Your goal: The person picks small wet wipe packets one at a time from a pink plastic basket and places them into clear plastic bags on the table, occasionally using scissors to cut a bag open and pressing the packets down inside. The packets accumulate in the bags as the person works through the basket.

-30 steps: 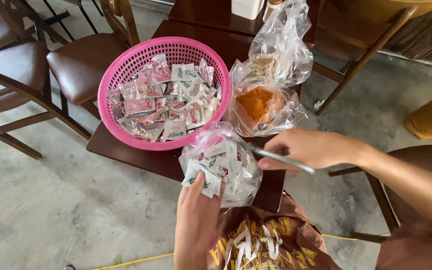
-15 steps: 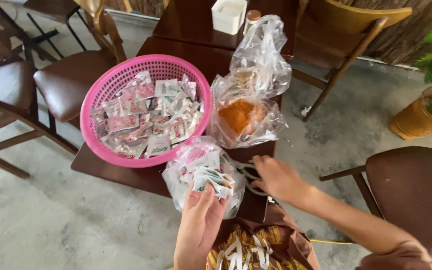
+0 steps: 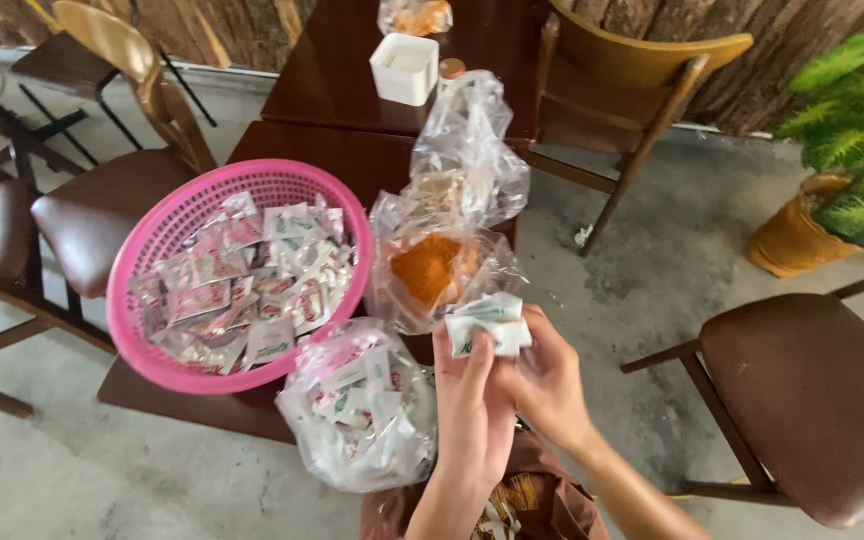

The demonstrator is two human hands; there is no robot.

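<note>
Behind left hand point(image 3: 472, 400) — right hand point(image 3: 547, 385), sachets point(image 3: 487, 325) part-hidden.

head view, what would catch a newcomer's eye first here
The pink basket full of small sachets, on the dark table's left corner. At centre, the left hand and right hand pinch a few white packets together, above a clear bag of packets. Behind them sits a bag of orange powder.

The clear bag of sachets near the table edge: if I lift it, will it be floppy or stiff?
Probably floppy: the clear bag is thin, crumpled film that sags around loose sachets. It looks light for its bulk. It may spill, since its mouth seems open, though that is hard to tell.
</note>
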